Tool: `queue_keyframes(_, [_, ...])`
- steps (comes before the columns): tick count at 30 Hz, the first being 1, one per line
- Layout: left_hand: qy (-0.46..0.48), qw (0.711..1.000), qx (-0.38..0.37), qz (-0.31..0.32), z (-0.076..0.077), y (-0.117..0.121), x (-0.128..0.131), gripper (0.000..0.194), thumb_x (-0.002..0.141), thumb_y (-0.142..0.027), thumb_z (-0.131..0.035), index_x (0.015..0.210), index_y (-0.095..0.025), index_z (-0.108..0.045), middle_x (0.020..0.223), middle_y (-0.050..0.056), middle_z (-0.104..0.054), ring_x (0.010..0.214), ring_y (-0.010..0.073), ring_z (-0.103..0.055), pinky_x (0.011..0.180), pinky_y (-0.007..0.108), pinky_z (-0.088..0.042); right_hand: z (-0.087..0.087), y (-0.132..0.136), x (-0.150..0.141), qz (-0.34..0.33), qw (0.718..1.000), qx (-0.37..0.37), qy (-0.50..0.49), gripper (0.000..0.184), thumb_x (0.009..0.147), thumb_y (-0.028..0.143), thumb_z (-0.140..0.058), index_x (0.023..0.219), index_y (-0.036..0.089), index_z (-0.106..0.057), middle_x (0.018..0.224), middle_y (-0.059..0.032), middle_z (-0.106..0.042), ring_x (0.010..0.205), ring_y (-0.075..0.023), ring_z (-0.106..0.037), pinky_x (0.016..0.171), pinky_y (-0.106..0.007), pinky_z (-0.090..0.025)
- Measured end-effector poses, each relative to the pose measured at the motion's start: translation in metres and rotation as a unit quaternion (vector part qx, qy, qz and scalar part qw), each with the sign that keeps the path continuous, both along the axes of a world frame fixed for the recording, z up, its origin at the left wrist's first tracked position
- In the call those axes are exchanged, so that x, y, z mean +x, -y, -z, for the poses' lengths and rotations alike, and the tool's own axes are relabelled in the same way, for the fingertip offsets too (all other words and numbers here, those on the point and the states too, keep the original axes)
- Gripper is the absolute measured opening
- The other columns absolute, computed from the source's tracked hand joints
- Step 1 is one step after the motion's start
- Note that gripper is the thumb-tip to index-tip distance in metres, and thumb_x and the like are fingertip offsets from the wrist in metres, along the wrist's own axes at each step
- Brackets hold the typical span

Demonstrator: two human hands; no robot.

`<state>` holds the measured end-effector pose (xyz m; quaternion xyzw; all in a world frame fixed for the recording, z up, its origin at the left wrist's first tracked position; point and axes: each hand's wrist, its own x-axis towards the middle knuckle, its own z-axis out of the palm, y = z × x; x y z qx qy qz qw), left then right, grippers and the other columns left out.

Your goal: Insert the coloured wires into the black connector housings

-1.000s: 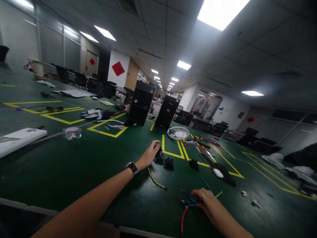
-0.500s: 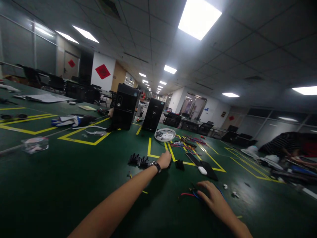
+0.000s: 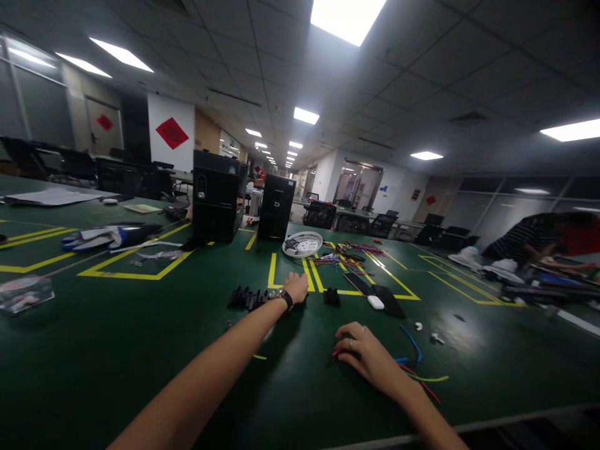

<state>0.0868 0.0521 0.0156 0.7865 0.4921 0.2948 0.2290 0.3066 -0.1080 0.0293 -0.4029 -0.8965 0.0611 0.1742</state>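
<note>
My left hand [image 3: 296, 289], a watch at its wrist, reaches forward to the right end of a row of small black plastic pieces [image 3: 248, 297]. Its fingers are curled down, and what lies under them is hidden. A separate black piece [image 3: 332, 297] stands just to its right. Closer to me, my right hand [image 3: 363, 350] has its fingers bent round a bundle of coloured wires [image 3: 424, 378]. A red end pokes out by the fingertips, while blue, green and red lengths trail out on the right.
Behind the hands are a white round basket [image 3: 303, 245], a tangle of wires [image 3: 349, 259], a phone [image 3: 359, 284] and a white earphone case [image 3: 375, 302]. Two black computer towers [image 3: 275, 207] stand farther back. Gloves [image 3: 100, 238] lie left; a person [image 3: 529, 240] works at right.
My right hand has closed round the wires and shifted left, with the wires now trailing behind it. My left hand stays by the black pieces. The view has turned slightly right.
</note>
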Motion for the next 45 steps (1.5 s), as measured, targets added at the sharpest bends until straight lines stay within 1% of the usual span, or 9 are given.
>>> queue_keyframes(4, [-0.066, 0.997, 0.019, -0.032, -0.009, -0.006, -0.002, 0.033, 0.074, -0.013, -0.058, 0.106, -0.012, -0.051, 0.120, 0.024, -0.051, 0.123, 0.0374, -0.035, 0.099, 0.056, -0.025, 0.011, -0.001, -0.002, 0.003, 0.999, 0.050, -0.011, 0.019, 0.096, 0.024, -0.044, 0.098, 0.021, -0.063, 0.098, -0.0065, -0.063, 0.094, -0.0197, -0.056, 0.084, -0.036, -0.042])
queue_keyframes(10, [-0.103, 0.994, 0.018, 0.041, -0.029, -0.020, 0.030, 0.043, 0.069, -0.031, -0.068, 0.107, -0.016, -0.054, 0.119, 0.018, -0.056, 0.117, 0.0321, -0.048, 0.097, 0.041, -0.037, 0.017, -0.004, -0.004, 0.070, 0.983, 0.141, -0.090, 0.020, 0.096, 0.021, -0.038, 0.100, 0.019, -0.058, 0.090, -0.0077, -0.064, 0.084, -0.0204, -0.056, 0.082, -0.038, -0.041])
queue_keyframes(16, [-0.102, 0.993, 0.003, 0.056, -0.023, -0.010, 0.070, 0.040, 0.048, -0.022, -0.081, 0.080, -0.017, -0.057, 0.094, 0.015, -0.064, 0.102, 0.0372, -0.058, 0.085, 0.044, -0.045, 0.016, -0.006, 0.008, 0.173, 0.928, 0.069, -0.322, 0.026, 0.096, 0.033, -0.039, 0.110, 0.017, -0.055, 0.079, -0.0042, -0.063, 0.076, -0.0187, -0.058, 0.075, -0.032, -0.044])
queue_keyframes(20, [-0.045, 0.997, 0.031, 0.056, -0.024, 0.006, 0.070, 0.045, 0.050, -0.018, -0.077, 0.089, -0.018, -0.054, 0.102, 0.012, -0.059, 0.106, 0.0326, -0.055, 0.087, 0.039, -0.044, -0.020, -0.014, 0.031, 0.189, 0.834, -0.017, -0.518, 0.029, 0.087, 0.042, -0.054, 0.102, 0.017, -0.058, 0.073, -0.0017, -0.062, 0.067, -0.0164, -0.057, 0.066, -0.030, -0.046])
queue_keyframes(25, [0.079, 0.992, 0.027, 0.098, -0.032, 0.042, 0.037, 0.048, 0.067, -0.019, -0.066, 0.109, -0.019, -0.042, 0.099, 0.005, -0.055, 0.090, 0.0193, -0.059, 0.075, 0.029, -0.047, -0.096, -0.022, 0.059, 0.155, 0.751, -0.087, -0.635, 0.027, 0.071, 0.035, -0.070, 0.090, 0.019, -0.060, 0.075, 0.0001, -0.061, 0.058, -0.0113, -0.053, 0.054, -0.025, -0.044])
queue_keyframes(30, [0.391, 0.879, -0.197, 0.190, -0.029, 0.088, -0.017, 0.053, 0.071, -0.020, -0.066, 0.110, -0.024, -0.030, 0.091, 0.002, -0.060, 0.069, 0.0122, -0.061, 0.059, 0.022, -0.045, -0.138, -0.014, 0.033, 0.084, 0.754, -0.109, -0.642, 0.034, 0.071, 0.026, -0.066, 0.104, 0.025, -0.056, 0.058, 0.0095, -0.043, 0.041, -0.0048, -0.029, 0.040, -0.017, -0.025])
queue_keyframes(33, [0.441, 0.847, -0.217, 0.203, -0.026, 0.109, -0.045, 0.056, 0.068, -0.014, -0.069, 0.106, -0.027, -0.028, 0.110, 0.007, -0.060, 0.086, 0.0163, -0.065, 0.067, 0.025, -0.048, -0.125, -0.012, -0.020, 0.063, 0.806, -0.162, -0.566, 0.029, 0.079, 0.034, -0.061, 0.106, 0.024, -0.057, 0.055, 0.0103, -0.035, 0.040, -0.0052, -0.022, 0.038, -0.017, -0.016])
queue_keyframes(37, [0.467, 0.858, -0.155, 0.148, -0.017, 0.118, -0.071, 0.066, 0.065, -0.013, -0.071, 0.114, -0.027, -0.030, 0.112, 0.006, -0.059, 0.100, 0.0194, -0.062, 0.082, 0.035, -0.050, -0.077, -0.020, -0.107, 0.048, 0.883, -0.195, -0.423, 0.031, 0.085, 0.047, -0.053, 0.087, 0.017, -0.062, 0.055, 0.0068, -0.039, 0.044, -0.0069, -0.030, 0.039, -0.019, -0.020])
queue_keyframes(45, [0.443, 0.892, -0.050, 0.075, -0.002, 0.105, -0.104, 0.067, 0.071, -0.019, -0.067, 0.128, -0.025, -0.032, 0.114, 0.008, -0.058, 0.101, 0.0179, -0.060, 0.089, 0.035, -0.048, -0.008, -0.055, -0.182, 0.046, 0.901, -0.168, -0.397, 0.040, 0.089, 0.049, -0.045, 0.069, 0.016, -0.058, 0.051, 0.0056, -0.039, 0.044, -0.0083, -0.032, 0.043, -0.021, -0.025])
